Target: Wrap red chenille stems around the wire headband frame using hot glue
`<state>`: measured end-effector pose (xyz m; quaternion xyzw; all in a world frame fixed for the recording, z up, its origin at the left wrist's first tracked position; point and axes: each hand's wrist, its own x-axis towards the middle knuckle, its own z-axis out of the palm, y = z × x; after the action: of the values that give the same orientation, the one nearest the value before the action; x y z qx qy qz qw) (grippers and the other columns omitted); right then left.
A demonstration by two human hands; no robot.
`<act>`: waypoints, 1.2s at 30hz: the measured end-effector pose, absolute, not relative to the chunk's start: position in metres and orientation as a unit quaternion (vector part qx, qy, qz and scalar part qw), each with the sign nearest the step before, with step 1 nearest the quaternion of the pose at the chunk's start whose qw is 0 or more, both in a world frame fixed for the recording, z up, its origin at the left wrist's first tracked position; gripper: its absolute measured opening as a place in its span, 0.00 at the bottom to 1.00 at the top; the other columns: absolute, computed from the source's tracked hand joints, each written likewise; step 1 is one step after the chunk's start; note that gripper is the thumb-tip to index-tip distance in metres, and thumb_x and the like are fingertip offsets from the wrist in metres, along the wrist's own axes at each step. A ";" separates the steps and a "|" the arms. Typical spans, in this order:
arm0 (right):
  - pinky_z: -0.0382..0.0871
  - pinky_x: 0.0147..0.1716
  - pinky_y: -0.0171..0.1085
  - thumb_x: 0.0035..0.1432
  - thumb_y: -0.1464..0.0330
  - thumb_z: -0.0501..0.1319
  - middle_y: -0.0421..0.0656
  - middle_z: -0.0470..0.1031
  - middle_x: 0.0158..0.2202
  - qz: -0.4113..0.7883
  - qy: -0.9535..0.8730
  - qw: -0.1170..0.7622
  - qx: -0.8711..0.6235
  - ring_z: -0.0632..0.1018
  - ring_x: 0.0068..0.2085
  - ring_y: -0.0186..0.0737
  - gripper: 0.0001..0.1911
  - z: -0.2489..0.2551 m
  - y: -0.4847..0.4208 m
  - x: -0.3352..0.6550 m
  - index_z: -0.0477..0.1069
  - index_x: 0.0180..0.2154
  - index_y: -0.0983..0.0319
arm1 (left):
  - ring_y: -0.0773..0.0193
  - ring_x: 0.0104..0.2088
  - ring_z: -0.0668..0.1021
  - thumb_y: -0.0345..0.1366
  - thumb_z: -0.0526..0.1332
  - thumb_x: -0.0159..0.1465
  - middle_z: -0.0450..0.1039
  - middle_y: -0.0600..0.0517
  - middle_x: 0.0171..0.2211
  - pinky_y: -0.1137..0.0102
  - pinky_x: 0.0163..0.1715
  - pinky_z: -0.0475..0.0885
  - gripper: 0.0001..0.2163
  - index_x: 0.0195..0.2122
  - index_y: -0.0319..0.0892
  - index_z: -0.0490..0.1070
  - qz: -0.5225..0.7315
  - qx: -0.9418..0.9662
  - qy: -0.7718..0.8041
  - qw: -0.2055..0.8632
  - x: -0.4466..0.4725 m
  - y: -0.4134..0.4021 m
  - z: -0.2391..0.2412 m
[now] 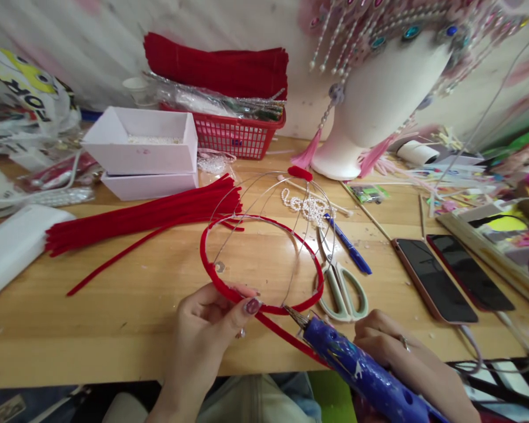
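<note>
Gluing step, by the look of it: left hand (211,320) pinches the red-wrapped wire hoop (261,264) at its 7 o'clock edge, thumb and forefinger pressed on the red wrap; hoop sits mid-tabletop (114,317), wire arcs rising off its far side. Right hand (397,346) is wrapped around the blue glue gun (357,367), nozzle touching the hoop at about 5 o'clock, where a loose red pipe-cleaner tail (286,338) trails off toward the near edge. Next move likely needs a small bead right at that joint, fingertips kept off the nozzle. Hard to read: whether glue is flowing, trigger finger hidden behind the gun body, gun's rear cut off by the frame. Scissors (341,288) lie just beside the hoop at 3 o'clock.
</note>
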<state>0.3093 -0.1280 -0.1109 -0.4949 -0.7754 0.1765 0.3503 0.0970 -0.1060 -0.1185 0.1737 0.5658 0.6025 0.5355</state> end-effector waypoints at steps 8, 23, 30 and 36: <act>0.53 0.23 0.39 0.68 0.47 0.53 0.39 0.62 0.22 0.180 -0.778 0.349 -0.490 0.66 0.23 0.40 0.24 -0.113 -0.128 0.312 0.67 0.28 0.57 | 0.72 0.18 0.68 0.34 0.76 0.42 0.77 0.52 0.19 0.79 0.17 0.65 0.06 0.21 0.43 0.82 0.594 0.190 0.573 0.532 0.098 -0.106 -0.117; 0.51 0.24 0.40 0.65 0.41 0.49 0.38 0.60 0.23 0.173 -0.775 0.381 -0.475 0.63 0.23 0.39 0.27 -0.118 -0.129 0.313 0.66 0.31 0.57 | 0.73 0.18 0.68 0.35 0.78 0.42 0.77 0.53 0.18 0.80 0.17 0.65 0.08 0.21 0.43 0.82 0.593 0.190 0.563 0.544 0.099 -0.107 -0.116; 0.50 0.24 0.41 0.67 0.44 0.49 0.38 0.58 0.23 0.162 -0.772 0.387 -0.477 0.62 0.23 0.40 0.24 -0.110 -0.129 0.306 0.64 0.32 0.55 | 0.75 0.18 0.68 0.33 0.78 0.42 0.75 0.55 0.17 0.82 0.17 0.64 0.07 0.21 0.43 0.81 0.599 0.177 0.560 0.543 0.100 -0.107 -0.113; 0.53 0.23 0.40 0.65 0.42 0.52 0.38 0.60 0.23 0.198 -0.760 0.393 -0.478 0.65 0.23 0.39 0.25 -0.104 -0.129 0.305 0.67 0.32 0.56 | 0.76 0.18 0.68 0.32 0.77 0.42 0.76 0.55 0.17 0.83 0.17 0.64 0.06 0.20 0.43 0.81 0.610 0.170 0.554 0.541 0.101 -0.107 -0.111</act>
<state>0.3046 -0.1289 -0.1044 -0.4781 -0.7602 0.1976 0.3931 0.1010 -0.1069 -0.1113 0.1702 0.5540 0.6097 0.5407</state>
